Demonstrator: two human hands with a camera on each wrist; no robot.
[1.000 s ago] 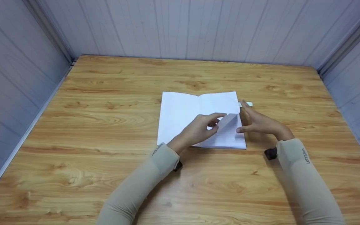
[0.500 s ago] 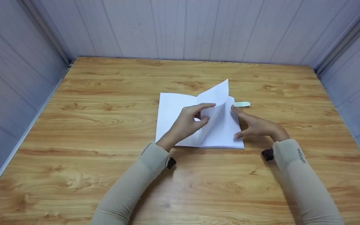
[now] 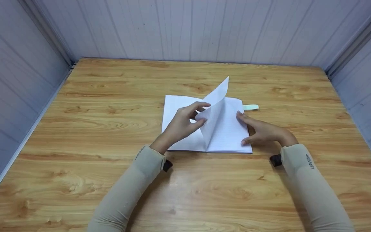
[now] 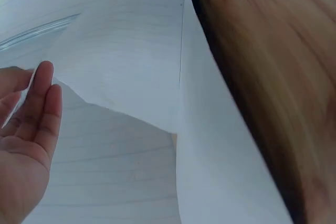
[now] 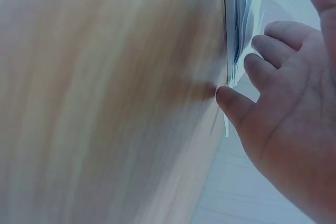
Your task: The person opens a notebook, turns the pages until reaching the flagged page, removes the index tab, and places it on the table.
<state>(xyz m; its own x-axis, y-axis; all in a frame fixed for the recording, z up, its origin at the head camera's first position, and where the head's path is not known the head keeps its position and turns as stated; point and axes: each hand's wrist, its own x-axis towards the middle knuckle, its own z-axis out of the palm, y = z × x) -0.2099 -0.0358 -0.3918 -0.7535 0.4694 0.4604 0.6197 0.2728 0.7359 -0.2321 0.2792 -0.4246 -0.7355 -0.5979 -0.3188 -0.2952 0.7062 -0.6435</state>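
An open notebook (image 3: pixel 230 129) with faintly lined white pages lies on the wooden table. My left hand (image 3: pixel 184 120) pinches the corner of one page (image 3: pixel 217 96) between thumb and fingers, and that page stands up, curved, above the spine. In the left wrist view the left hand (image 4: pixel 26 140) has the page edge between its fingertips. Across the notebook's right edge, my right hand (image 3: pixel 264 131) rests with spread fingers on the right-hand page. The right wrist view shows the right hand's (image 5: pixel 283 103) loosely bent fingers beside the stacked page edges (image 5: pixel 241 24).
A pale green strip (image 3: pixel 251 107) sticks out from the notebook's right side near the top. The wooden table (image 3: pixel 108 96) runs back to white panelled walls (image 3: pixel 188 29). Both forearms wear beige sleeves, each with a small dark object (image 3: pixel 275 160) at the wrist.
My left hand has moved left, carrying the page from near the right side up and over toward the spine. The right hand has shifted slightly left and down onto the right-hand page.
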